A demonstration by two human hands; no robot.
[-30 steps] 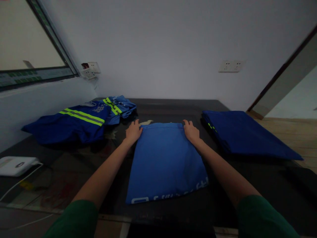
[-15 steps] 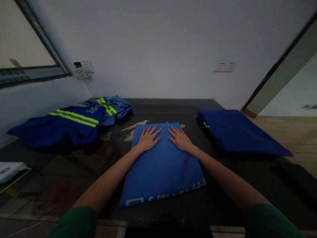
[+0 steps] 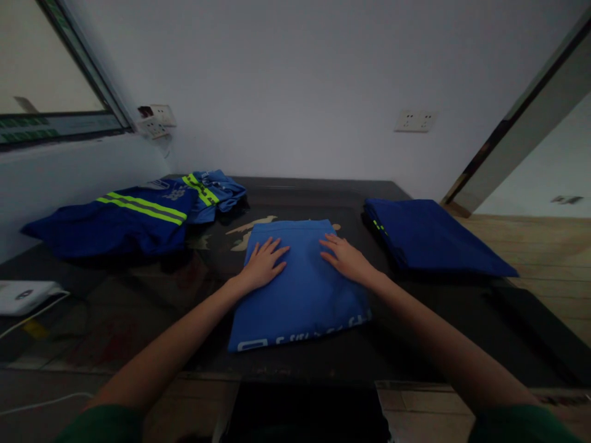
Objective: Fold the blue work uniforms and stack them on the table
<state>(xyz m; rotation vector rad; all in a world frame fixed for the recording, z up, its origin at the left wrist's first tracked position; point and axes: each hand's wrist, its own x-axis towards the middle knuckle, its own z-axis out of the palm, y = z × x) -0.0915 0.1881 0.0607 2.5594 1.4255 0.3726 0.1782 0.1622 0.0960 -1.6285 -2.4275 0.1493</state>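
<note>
A folded bright blue garment (image 3: 300, 289) with white lettering along its near edge lies on the dark table (image 3: 138, 295) in front of me. My left hand (image 3: 264, 264) rests flat on its left part, fingers spread. On the garment's right part my right hand (image 3: 345, 258) also lies flat with the fingers stretched out. Neither hand holds anything.
Unfolded dark blue garments with yellow-green reflective stripes (image 3: 129, 218) lie at the back left. A stack of folded dark blue garments (image 3: 429, 237) sits at the right. A white device with a cable (image 3: 23, 296) is at the far left. Wall sockets (image 3: 415, 120) are behind.
My hands moved from the garment's far corners onto its top, then slid outward and toward me. The view shifted back a little.
</note>
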